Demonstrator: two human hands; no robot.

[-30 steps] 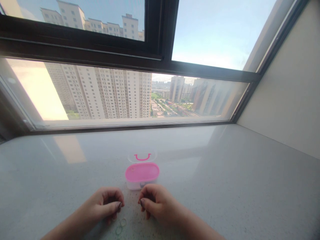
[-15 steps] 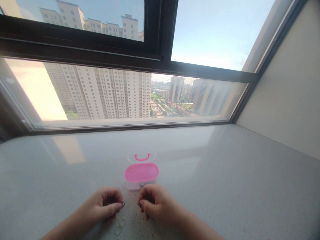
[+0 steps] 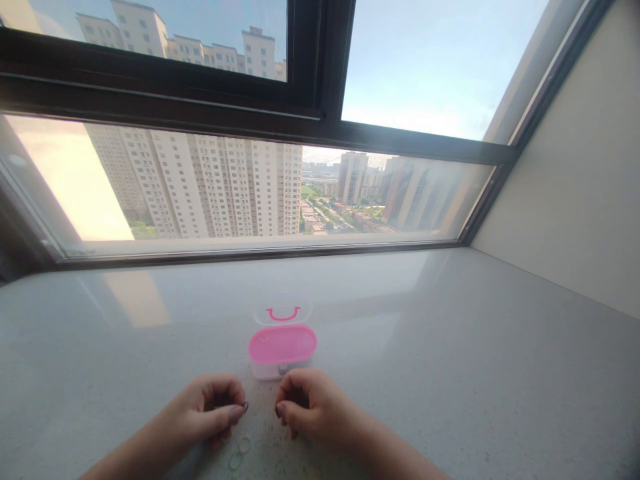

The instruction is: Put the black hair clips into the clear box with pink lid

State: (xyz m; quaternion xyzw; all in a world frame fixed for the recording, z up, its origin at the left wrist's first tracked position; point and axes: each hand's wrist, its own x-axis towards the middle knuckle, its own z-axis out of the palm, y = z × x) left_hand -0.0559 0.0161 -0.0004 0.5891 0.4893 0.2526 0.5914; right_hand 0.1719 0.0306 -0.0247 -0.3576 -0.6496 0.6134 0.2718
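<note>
Nearest, below and just inside the left hand [image 3: 209, 415]: a green ring [image 3: 235, 461] and a pale ring [image 3: 244, 445], seemingly touching, on the speckled counter [image 3: 450, 373]. At left, note fingers curled and thumb tip nearly closed against forefinger, pinching a small dark loop [image 3: 246, 405] with its curve projecting towards the right hand [image 3: 313, 405]. At right, note a like pinch on a small dark piece [image 3: 278, 412]; cannot tell its full shape or any link with the loop. For sound handling, grip by the very edge, hold both pinches level, press lightly and move slowly to prevent a slip. Just beyond the gap between both hands: a pink-topped box [image 3: 290, 347] bearing a small pale hoop [image 3: 264, 338]; farther off, a clear lid [image 3: 263, 318] with a pink handle [image 3: 283, 317]. Farthest, ahead of both hands: a dark window frame [image 3: 330, 73], then tower blocks [image 3: 215, 180]
</note>
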